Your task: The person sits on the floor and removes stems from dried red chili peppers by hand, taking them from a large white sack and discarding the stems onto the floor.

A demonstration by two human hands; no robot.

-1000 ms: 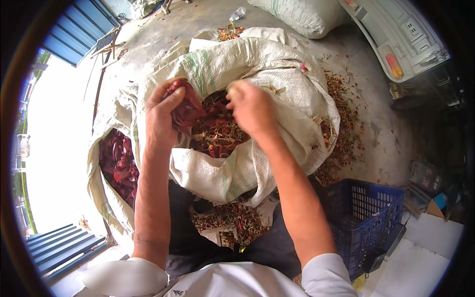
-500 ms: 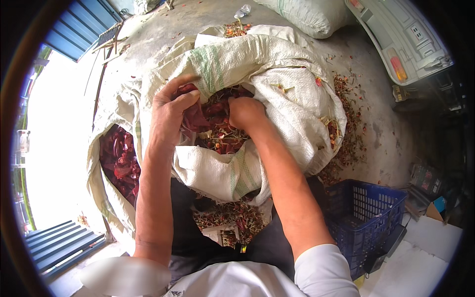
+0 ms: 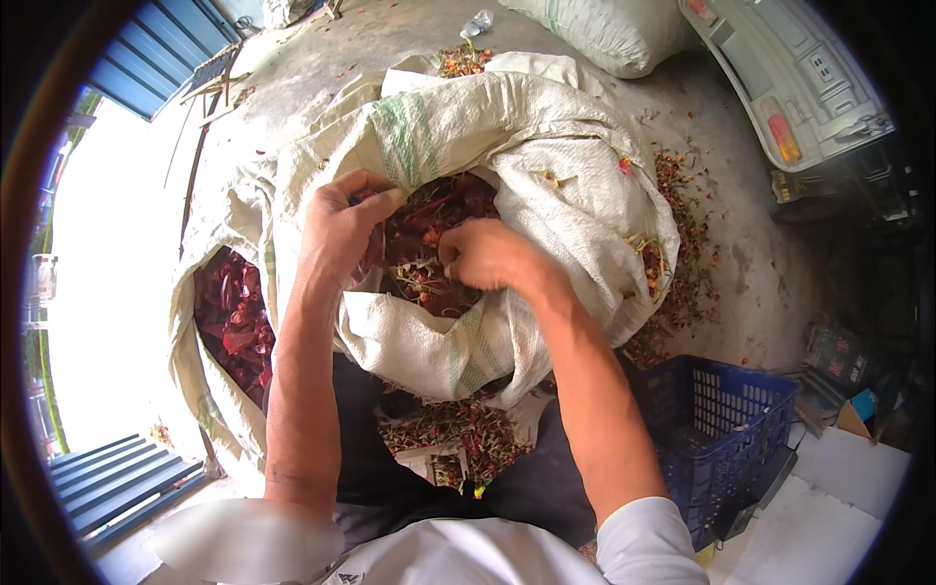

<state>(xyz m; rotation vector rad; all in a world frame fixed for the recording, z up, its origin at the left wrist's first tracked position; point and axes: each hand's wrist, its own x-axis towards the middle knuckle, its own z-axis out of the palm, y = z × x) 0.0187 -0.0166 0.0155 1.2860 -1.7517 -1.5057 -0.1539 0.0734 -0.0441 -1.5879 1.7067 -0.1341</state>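
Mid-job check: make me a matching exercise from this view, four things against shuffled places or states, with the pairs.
1. Blue perforated plastic crate
2. Large white woven sack with green stripes
3. Glossy dark red pods heaped together
4. Bare right hand

A. Inside the smaller open white sack at left
B. At the large sack's mouth
C. Lower right of the picture
D. Mouth open, rim rolled

Pairs: 1-C, 2-D, 3-A, 4-B

Peppers [image 3: 458, 203] in middle sack [image 3: 575, 205], side sack [image 3: 185, 341] to its left, basket [image 3: 697, 483] front right, rear sack [image 3: 609, 34] behind
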